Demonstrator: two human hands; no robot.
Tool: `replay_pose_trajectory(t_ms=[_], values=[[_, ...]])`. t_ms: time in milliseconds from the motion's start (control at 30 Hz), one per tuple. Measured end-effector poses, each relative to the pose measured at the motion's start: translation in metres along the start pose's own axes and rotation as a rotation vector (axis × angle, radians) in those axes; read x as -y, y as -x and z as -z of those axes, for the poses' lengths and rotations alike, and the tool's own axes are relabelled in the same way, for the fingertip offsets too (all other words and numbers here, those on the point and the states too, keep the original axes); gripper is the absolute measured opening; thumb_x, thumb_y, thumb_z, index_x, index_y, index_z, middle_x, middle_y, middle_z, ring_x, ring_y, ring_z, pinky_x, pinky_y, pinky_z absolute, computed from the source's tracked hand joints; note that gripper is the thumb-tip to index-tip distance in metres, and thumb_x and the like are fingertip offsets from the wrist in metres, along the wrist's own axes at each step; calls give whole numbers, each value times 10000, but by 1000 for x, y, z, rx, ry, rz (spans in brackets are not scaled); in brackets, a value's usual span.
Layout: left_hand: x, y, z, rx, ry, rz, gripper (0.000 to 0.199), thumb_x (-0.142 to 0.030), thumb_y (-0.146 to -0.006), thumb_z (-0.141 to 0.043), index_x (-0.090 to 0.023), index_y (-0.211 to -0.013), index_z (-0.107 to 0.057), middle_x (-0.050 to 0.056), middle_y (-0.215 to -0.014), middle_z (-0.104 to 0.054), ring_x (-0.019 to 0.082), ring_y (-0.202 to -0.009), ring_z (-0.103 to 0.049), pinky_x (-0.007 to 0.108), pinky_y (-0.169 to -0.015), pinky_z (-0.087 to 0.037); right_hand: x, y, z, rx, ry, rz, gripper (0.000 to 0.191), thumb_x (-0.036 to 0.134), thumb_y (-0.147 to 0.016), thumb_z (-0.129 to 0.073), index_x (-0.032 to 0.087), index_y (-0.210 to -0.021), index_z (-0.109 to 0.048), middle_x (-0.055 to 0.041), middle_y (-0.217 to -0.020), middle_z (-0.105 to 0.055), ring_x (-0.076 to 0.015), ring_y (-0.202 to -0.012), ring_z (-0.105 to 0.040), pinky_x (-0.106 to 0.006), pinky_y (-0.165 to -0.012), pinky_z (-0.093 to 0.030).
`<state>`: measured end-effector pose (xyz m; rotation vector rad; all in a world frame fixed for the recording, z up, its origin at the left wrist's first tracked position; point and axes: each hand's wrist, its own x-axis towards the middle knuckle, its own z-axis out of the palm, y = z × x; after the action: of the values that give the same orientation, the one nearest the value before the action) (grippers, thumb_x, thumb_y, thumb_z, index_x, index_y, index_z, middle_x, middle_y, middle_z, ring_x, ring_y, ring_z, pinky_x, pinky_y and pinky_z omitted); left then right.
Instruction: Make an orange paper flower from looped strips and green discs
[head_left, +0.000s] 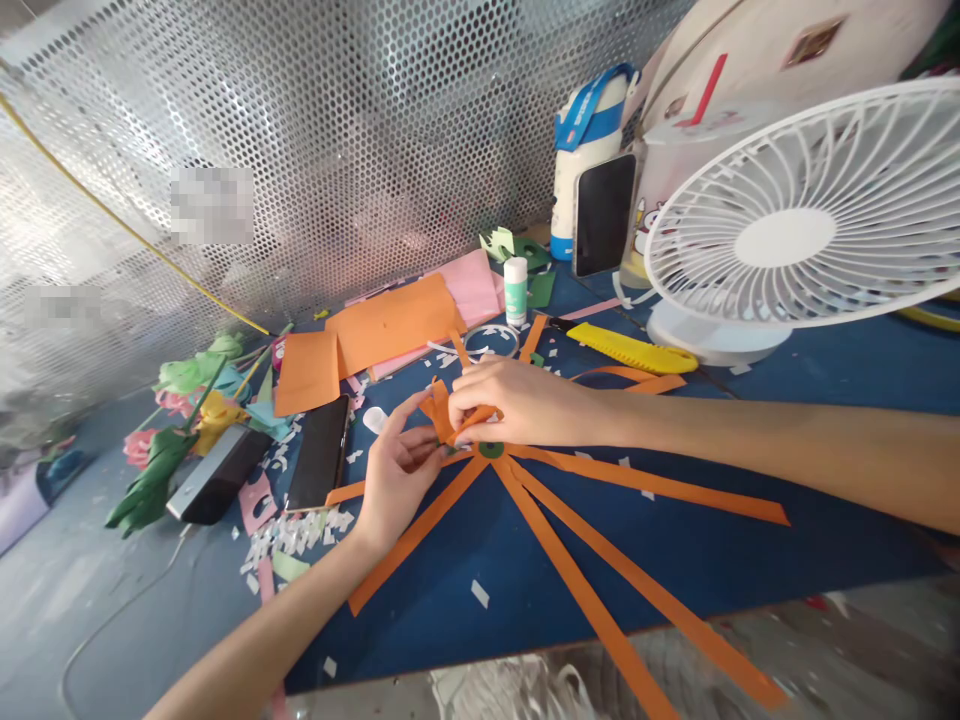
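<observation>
Left hand (405, 465) and right hand (506, 400) pinched on orange paper (438, 412); blue strap (591, 104) with seemingly unreadable lettering (584, 116).

We find matt paper against shiny metal.
The orange strips (705, 497) look like smooth, matt paper, the perforated panel (375, 130) like glossy metal; the fan (784, 237) and cutter handle (630, 348) seem smooth plastic, the phone screen (319, 450) slick and glassy, our tabletop (540, 575) smooth, faintly sheened.
</observation>
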<state>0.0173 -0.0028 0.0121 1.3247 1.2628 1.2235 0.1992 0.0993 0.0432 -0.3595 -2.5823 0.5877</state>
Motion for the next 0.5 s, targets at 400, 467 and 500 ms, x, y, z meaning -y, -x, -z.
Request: replay_pose_trajectory(t_ms=[400,467,500], values=[[-3,2,-2,68,94,34,738,-187,-810,-716,-169,-1453,-356,88,-1009,-783,231,-976,-748,379,-960,-574,-3,2,-2,-14,461,199,148,296,-864,-729,185,-811,-646,13,-800,-631,-175,-817,-530,-312,-746,-293],[-2,2,-2,70,92,40,742,-192,-815,-717,-170,-1459,-349,89,-1008,-783,235,-968,-751,387,-960,-575,-4,3,-4,-37,508,221,151,299,-862,-731,189,-809,-641,14,-805,-630,-176,-817,-521,-315,-743,-284],[-2,2,-2,70,90,44,744,-194,-817,-718,-172,-1462,-348,90,-1006,-783,237,-960,-753,393,-958,-577,-4,3,-5,-49,528,231,159,301,-856,-737,190,-803,-637,15,-803,-628,-177,-815,-517,-317,-744,-281]])
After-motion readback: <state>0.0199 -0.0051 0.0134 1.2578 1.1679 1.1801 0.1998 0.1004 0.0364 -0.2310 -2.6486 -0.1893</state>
